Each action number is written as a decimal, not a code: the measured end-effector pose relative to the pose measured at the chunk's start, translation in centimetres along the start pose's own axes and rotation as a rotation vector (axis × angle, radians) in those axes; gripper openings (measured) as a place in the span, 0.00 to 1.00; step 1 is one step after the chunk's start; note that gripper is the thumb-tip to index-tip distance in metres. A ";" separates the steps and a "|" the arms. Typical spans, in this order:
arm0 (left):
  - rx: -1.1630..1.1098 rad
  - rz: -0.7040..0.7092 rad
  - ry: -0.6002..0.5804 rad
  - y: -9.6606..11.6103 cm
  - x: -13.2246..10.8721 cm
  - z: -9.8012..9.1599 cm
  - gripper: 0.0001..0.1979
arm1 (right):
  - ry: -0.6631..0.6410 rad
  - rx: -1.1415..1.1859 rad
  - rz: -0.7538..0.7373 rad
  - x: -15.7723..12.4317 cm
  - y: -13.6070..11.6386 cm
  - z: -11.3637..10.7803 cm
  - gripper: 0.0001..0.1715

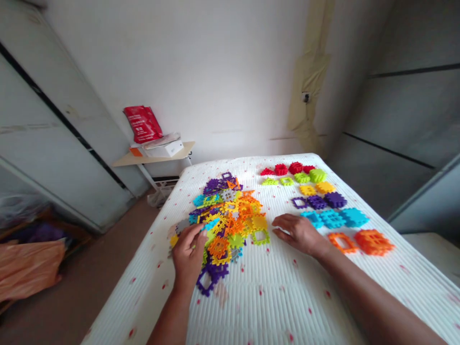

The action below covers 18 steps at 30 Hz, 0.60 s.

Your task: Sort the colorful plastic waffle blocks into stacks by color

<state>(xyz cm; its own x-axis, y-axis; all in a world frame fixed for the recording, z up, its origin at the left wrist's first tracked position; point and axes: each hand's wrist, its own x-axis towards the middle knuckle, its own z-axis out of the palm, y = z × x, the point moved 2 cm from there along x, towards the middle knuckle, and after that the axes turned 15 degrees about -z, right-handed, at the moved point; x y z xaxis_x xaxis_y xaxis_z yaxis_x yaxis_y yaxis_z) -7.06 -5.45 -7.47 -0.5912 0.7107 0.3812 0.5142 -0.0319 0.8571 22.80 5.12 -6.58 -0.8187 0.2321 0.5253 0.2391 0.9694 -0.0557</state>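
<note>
My left hand (pixel 189 249) is over the left side of a mixed pile of plastic interlocking building pieces (pixel 217 247). Pinched between its thumb and finger is a light blue building piece (pixel 211 224). My right hand (pixel 296 232) hovers low over the cloth, fingers apart and holding nothing that shows. It is between the pile and a row of light blue stacks (pixel 332 219), partly covering the nearest stack. A lime square frame (pixel 261 237) lies at the pile's right edge, close to my right fingertips.
Sorted by colour on the right are red stacks (pixel 295 167), lime stacks (pixel 317 175), yellow stacks (pixel 325 187), purple stacks (pixel 335 199) and orange stacks (pixel 373 242). Beyond the bed's left far corner, a small table (pixel 189 148) bears a red bag (pixel 143 124) and a white box (pixel 165 149).
</note>
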 end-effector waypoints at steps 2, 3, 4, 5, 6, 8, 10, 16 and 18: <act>-0.050 0.036 -0.056 0.6 -0.5 0.7 0.11 | -0.017 0.062 -0.003 0.5 -0.5 0.2 0.15; -0.066 0.059 -0.089 1.0 -0.7 1.2 0.11 | -0.017 0.089 0.000 0.6 -0.6 0.3 0.15; -0.078 0.083 -0.128 1.5 -1.0 1.7 0.11 | -0.004 0.123 0.018 0.8 -0.7 0.3 0.15; -0.085 0.107 -0.170 2.0 -1.2 2.2 0.10 | 0.028 0.167 0.047 0.8 -0.8 0.3 0.16; -0.086 0.129 -0.218 2.5 -1.5 2.8 0.10 | 0.072 0.229 0.089 0.8 -0.8 0.2 0.16; -0.077 0.166 -0.309 3.6 -2.0 4.0 0.09 | 0.161 0.389 0.197 0.8 -0.9 0.0 0.19; -0.089 0.154 -0.387 4.6 -2.5 5.2 0.08 | 0.222 0.559 0.288 0.9 -1.3 -0.1 0.23; -0.224 0.015 -0.527 6.1 -3.6 8.0 0.08 | 0.237 0.638 0.319 1.2 -2.0 0.2 0.32; -0.255 -0.008 -0.541 6.2 -3.7 8.3 0.08 | 0.238 0.608 0.297 1.2 -1.9 0.2 0.31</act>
<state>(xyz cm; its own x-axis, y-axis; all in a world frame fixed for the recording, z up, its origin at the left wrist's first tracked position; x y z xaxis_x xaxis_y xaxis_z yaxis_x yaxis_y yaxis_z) 3.52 -2.44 -6.46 -0.1594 0.9665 0.2010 0.3063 -0.1451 0.9408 21.28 3.55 -6.02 -0.6119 0.5361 0.5815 0.0440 0.7572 -0.6517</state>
